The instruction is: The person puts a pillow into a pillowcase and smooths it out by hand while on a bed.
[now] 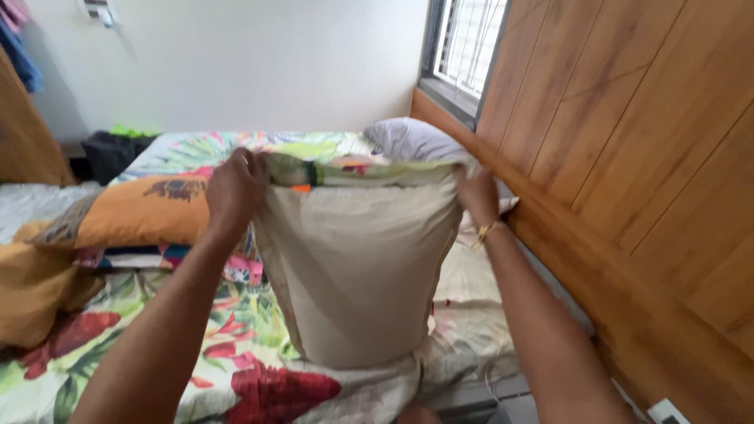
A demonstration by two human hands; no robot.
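At the upper edge of the pillow (357, 275), both hands are closed on fabric: the left hand (234, 190) is clenched on the left corner of the floral pillowcase (353, 169), and the right hand (477, 195), with a gold bracelet (488, 230) at the wrist, is clamped on the right corner. The pillow is held upright between the two hands, its lower end resting on the bed near the front edge. Only a narrow band of the printed case is seen, bunched along the top; the beige body of the pillow below that band is left fully exposed. It is therefore judged that the covering of the pillow stands at an early stage: the top corners are seated in the case, while almost the whole length remains to be covered and the lower end to be closed. Whether the case is turned inside out cannot be told. Outward from the grip, a floral bedsheet (259, 369) is spread over the bed, an orange cushion (133, 216) lies to the left, and a grey pillow (412, 140) rests at the far end beneath the window (467, 47). A wooden wall panel (644, 180) is fitted along the right side.
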